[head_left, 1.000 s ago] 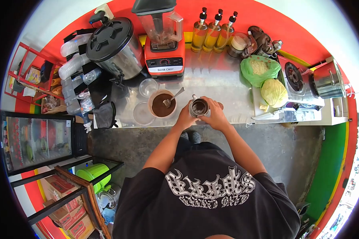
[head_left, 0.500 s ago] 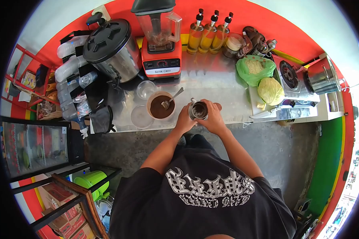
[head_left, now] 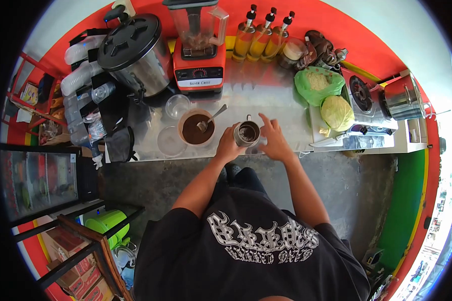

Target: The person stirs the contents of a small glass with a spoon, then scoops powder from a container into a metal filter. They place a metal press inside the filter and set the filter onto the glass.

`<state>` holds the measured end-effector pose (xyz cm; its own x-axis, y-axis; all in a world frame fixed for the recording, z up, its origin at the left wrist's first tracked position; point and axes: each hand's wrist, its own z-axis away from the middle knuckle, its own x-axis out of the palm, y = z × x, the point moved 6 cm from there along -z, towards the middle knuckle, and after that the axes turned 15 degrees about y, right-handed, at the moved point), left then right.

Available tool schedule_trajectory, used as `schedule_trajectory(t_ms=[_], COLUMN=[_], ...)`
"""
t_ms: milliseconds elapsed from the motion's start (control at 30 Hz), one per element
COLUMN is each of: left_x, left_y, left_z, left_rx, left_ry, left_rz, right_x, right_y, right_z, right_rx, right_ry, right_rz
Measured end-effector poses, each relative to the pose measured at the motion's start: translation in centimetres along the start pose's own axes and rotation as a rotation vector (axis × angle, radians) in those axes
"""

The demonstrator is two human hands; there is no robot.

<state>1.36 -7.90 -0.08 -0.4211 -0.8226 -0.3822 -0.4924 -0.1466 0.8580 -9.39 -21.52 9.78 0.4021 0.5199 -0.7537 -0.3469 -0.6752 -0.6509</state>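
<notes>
My left hand (head_left: pixel 228 146) is wrapped round the near left side of a metal mug (head_left: pixel 247 133), whose small handle points away from me. Dark contents show inside it. Just right of the mug, my right hand (head_left: pixel 274 140) has its fingers spread and nothing in it. Left of my left hand stands a round tub (head_left: pixel 187 139) of brown paste or powder, with a spoon (head_left: pixel 218 112) leaning in it. A clear round lid (head_left: pixel 171 141) lies beside the tub, and a clear plastic container (head_left: pixel 178 106) sits behind it.
A red blender (head_left: pixel 200 72) and a large steel pot (head_left: pixel 135 60) stand at the back of the steel counter (head_left: pixel 266 100). To the right are several bottles (head_left: pixel 260 40), a green bag (head_left: pixel 317 85), a cabbage (head_left: pixel 337 114), a knife (head_left: pixel 328 142) and a stove (head_left: pixel 374 103).
My right hand has come off the metal mug and spread its fingers. The left hand keeps hold of it. The whole view has shifted slightly.
</notes>
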Motion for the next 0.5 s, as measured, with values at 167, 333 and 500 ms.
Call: schedule_trajectory(t_ms=[167, 333, 500], left_x=[0.1, 0.2, 0.4], left_y=[-0.2, -0.4, -0.6], left_z=[0.3, -0.1, 0.1], left_rx=[0.067, 0.037, 0.057], left_ry=[0.0, -0.046, -0.035], left_rz=[-0.036, -0.007, 0.002], right_x=[0.7, -0.6, 0.0], right_y=[1.2, -1.1, -2.8], right_z=[-4.3, -3.3, -3.9], right_rx=[-0.153, 0.058, -0.18], right_ry=[-0.126, -0.092, -0.155], right_rz=[0.077, -0.001, -0.099])
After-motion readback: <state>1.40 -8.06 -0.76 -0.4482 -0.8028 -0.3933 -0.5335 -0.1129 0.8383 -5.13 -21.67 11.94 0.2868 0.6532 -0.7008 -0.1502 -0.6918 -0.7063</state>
